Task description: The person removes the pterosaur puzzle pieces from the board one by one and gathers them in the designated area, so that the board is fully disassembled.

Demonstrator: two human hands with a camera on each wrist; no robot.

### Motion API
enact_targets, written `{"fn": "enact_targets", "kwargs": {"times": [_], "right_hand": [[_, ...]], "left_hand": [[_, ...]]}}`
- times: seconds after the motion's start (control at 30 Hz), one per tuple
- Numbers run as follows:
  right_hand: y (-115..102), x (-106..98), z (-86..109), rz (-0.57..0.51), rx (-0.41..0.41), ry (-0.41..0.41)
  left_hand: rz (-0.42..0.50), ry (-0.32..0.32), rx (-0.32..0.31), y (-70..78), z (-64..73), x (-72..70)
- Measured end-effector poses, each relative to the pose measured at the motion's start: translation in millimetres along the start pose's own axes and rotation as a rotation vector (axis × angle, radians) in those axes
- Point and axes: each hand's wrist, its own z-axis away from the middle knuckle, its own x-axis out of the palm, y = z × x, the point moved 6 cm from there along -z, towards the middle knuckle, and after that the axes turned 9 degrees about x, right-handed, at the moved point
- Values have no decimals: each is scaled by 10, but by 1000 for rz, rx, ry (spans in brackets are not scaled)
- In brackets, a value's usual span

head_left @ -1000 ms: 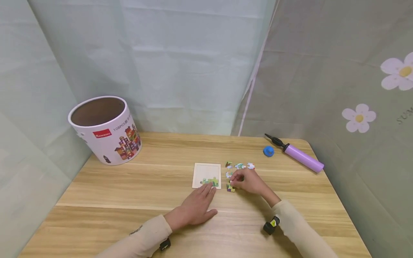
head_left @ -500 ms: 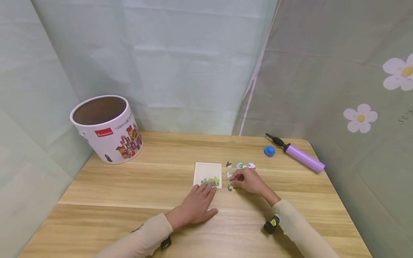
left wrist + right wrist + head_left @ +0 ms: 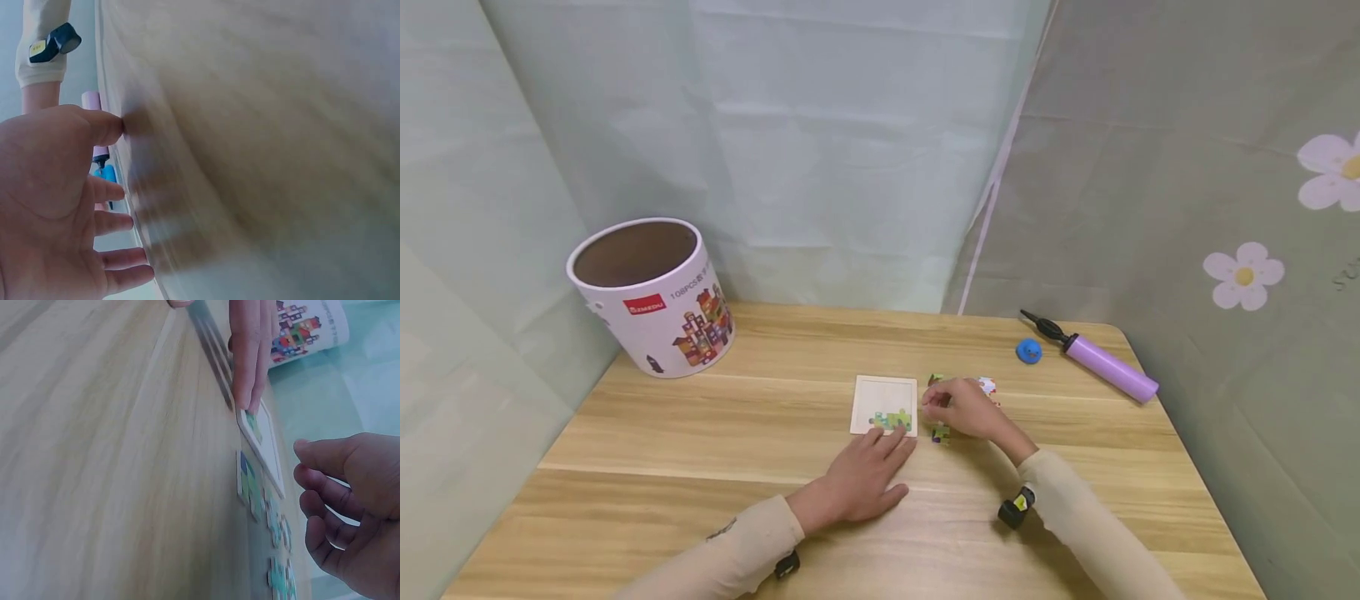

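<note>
A square wooden puzzle tray (image 3: 875,395) lies on the table with green jigsaw pieces (image 3: 895,417) in its lower right part. My left hand (image 3: 861,479) lies spread, its fingertips resting at the tray's near edge and over the green pieces. My right hand (image 3: 966,408) hovers just right of the tray, above the loose pieces, with loosely curled fingers. In the right wrist view, no piece shows between the thumb and fingers of that right hand (image 3: 356,500). Beside the tray lies a loose green and purple jigsaw piece (image 3: 249,484); the right hand partly covers other loose pieces (image 3: 987,385).
A white printed bucket (image 3: 662,317) stands at the back left. Toward the back right lie a blue round toy (image 3: 1028,351) and a purple hand pump (image 3: 1108,367). Curtains (image 3: 850,150) hang behind the table (image 3: 737,433).
My right hand has moved slightly up and left, off the loose pieces beside the tray toward the tray's right edge. The left hand stays nearly in place. The view has shifted slightly.
</note>
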Motion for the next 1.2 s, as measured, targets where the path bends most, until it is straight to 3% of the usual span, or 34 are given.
{"fn": "enact_targets", "kwargs": {"times": [0.13,0.37,0.67,0.9,1.2], "right_hand": [[-77,60,-83,-30,5,-29],[-206,201,-241,-19,-12,-62],[-316,392,-389,20,-30,-114],[-327,492,-450,47,-51,-127],[-326,547,-465,64,-52,-156]], "left_hand": [[-20,-6,12,16,-15,6],[-12,-35,-21,11,-21,16],[-73,-18,-7,20,-16,1],[-14,-75,1,25,-29,83],[-32,-41,19,28,-22,77]]}}
